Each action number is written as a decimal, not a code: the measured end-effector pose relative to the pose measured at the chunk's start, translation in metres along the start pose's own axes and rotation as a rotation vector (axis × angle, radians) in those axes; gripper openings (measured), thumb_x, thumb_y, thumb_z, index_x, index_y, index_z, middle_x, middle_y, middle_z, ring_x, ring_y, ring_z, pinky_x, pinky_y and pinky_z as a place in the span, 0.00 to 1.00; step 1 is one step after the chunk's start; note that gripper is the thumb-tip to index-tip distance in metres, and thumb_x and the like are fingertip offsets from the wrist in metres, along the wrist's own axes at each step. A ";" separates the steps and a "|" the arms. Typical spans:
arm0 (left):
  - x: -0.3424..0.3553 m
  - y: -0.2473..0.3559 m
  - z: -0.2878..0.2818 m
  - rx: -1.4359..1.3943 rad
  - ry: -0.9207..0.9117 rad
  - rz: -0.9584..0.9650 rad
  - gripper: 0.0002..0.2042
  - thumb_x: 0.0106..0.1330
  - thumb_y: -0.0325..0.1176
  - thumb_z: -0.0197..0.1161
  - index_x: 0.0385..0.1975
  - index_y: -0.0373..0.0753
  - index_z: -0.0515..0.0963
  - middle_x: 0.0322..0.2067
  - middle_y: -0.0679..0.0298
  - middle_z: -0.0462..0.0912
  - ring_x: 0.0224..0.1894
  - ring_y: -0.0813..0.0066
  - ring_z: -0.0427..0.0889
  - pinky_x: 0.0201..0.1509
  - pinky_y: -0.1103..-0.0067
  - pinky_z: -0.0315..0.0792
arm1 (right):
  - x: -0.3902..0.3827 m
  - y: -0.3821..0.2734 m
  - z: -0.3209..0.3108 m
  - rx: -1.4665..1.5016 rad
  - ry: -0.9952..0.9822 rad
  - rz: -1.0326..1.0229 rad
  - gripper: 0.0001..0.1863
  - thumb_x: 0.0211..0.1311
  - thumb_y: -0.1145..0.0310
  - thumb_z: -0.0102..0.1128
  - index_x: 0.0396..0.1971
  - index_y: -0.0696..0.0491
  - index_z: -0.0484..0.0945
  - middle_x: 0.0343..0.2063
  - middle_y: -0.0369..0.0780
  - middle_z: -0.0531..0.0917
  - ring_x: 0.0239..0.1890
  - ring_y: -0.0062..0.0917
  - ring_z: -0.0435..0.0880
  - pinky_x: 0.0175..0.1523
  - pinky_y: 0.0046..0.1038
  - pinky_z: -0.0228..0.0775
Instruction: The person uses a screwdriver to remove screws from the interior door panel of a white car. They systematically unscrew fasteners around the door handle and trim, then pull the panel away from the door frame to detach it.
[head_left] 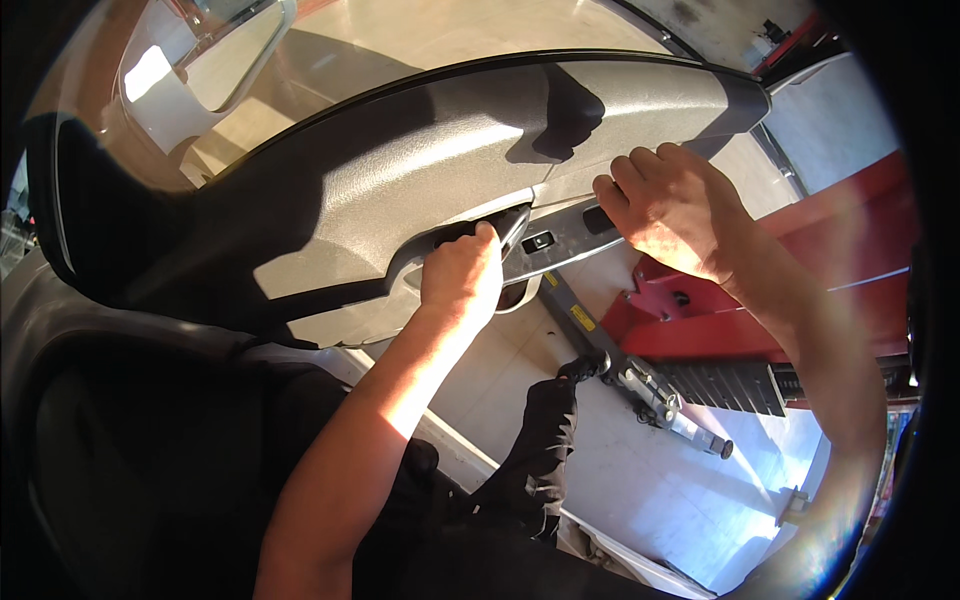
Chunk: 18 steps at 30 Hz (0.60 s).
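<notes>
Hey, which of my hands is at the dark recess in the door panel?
Your left hand, at the dark recess in the grey, textured door panel. Your right hand is farther right, by the smooth grey switch strip's right end.

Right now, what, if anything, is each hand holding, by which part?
Left hand seems to grip inner car-door handle at its left side; contact partly hidden. Right hand curled by door panel; hold can't be told.

I'm seeing matt, grained plastic on the door panel point(430, 165); the switch strip point(568, 238) is looking smoother and satiny. The red post point(825, 240) is looking like painted metal; the trousers point(545, 430) are showing dull, creased cloth.
</notes>
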<state>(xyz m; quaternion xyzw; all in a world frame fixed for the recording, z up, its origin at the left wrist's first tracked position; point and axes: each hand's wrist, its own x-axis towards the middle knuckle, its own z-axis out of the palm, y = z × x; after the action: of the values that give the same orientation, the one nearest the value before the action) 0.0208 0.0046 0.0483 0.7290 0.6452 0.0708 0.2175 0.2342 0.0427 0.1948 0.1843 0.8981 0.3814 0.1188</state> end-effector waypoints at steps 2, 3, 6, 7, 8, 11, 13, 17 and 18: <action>0.004 -0.005 -0.002 0.023 0.005 0.052 0.07 0.70 0.28 0.56 0.41 0.32 0.76 0.34 0.47 0.88 0.40 0.49 0.90 0.45 0.61 0.84 | 0.004 0.003 -0.003 -0.039 0.029 -0.019 0.05 0.50 0.67 0.66 0.25 0.50 0.80 0.25 0.31 0.78 0.33 0.21 0.82 0.39 0.22 0.75; 0.008 -0.007 -0.015 0.010 -0.070 0.062 0.08 0.69 0.28 0.57 0.42 0.32 0.78 0.36 0.48 0.88 0.41 0.49 0.90 0.45 0.61 0.84 | 0.006 0.005 -0.005 -0.057 0.027 -0.027 0.05 0.50 0.67 0.66 0.25 0.50 0.79 0.25 0.31 0.78 0.33 0.21 0.82 0.39 0.22 0.75; 0.009 -0.015 -0.009 -0.059 -0.095 0.128 0.08 0.67 0.27 0.57 0.42 0.29 0.77 0.36 0.44 0.88 0.41 0.49 0.90 0.46 0.62 0.84 | 0.006 0.010 -0.004 -0.039 0.029 -0.045 0.06 0.49 0.67 0.67 0.24 0.49 0.78 0.25 0.31 0.77 0.34 0.21 0.83 0.38 0.23 0.76; 0.007 -0.014 -0.009 -0.060 -0.107 0.130 0.08 0.68 0.25 0.56 0.42 0.29 0.75 0.35 0.43 0.87 0.40 0.47 0.89 0.44 0.61 0.84 | 0.005 0.011 -0.002 -0.020 0.031 -0.047 0.06 0.49 0.68 0.67 0.24 0.49 0.78 0.24 0.31 0.77 0.34 0.21 0.83 0.38 0.23 0.76; 0.004 -0.010 -0.008 -0.061 -0.118 0.133 0.07 0.68 0.24 0.55 0.42 0.28 0.74 0.34 0.42 0.87 0.39 0.45 0.89 0.43 0.61 0.84 | 0.004 0.014 0.001 -0.001 0.038 -0.039 0.06 0.49 0.68 0.66 0.24 0.50 0.78 0.25 0.31 0.77 0.34 0.21 0.83 0.38 0.24 0.76; -0.005 0.008 -0.009 0.027 -0.064 0.073 0.07 0.69 0.25 0.57 0.42 0.30 0.75 0.33 0.43 0.87 0.38 0.48 0.90 0.43 0.62 0.86 | 0.009 0.018 0.002 0.023 0.037 -0.053 0.05 0.50 0.69 0.66 0.27 0.50 0.79 0.26 0.32 0.78 0.35 0.22 0.83 0.38 0.25 0.77; -0.007 0.016 -0.016 0.014 -0.114 0.043 0.07 0.69 0.25 0.57 0.43 0.30 0.75 0.33 0.42 0.87 0.39 0.48 0.90 0.43 0.62 0.86 | 0.009 0.020 -0.002 0.052 0.037 -0.061 0.05 0.50 0.68 0.66 0.28 0.50 0.79 0.26 0.32 0.78 0.35 0.22 0.83 0.37 0.25 0.76; -0.004 0.013 -0.019 -0.035 -0.139 0.027 0.09 0.66 0.27 0.63 0.42 0.31 0.76 0.35 0.47 0.88 0.41 0.51 0.90 0.45 0.65 0.86 | 0.005 0.017 0.000 0.056 0.071 -0.061 0.06 0.50 0.67 0.66 0.28 0.50 0.79 0.26 0.32 0.77 0.34 0.21 0.82 0.35 0.24 0.74; -0.001 0.011 -0.019 -0.030 -0.142 0.034 0.10 0.64 0.28 0.65 0.42 0.32 0.76 0.36 0.49 0.89 0.42 0.53 0.91 0.46 0.66 0.86 | 0.002 0.015 0.001 0.042 0.061 -0.056 0.07 0.49 0.67 0.66 0.29 0.50 0.80 0.26 0.32 0.77 0.33 0.21 0.82 0.35 0.24 0.73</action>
<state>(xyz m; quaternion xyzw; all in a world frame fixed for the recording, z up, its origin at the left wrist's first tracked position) 0.0231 0.0074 0.0696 0.7395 0.6147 0.0323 0.2725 0.2361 0.0535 0.2047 0.1499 0.9139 0.3642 0.0979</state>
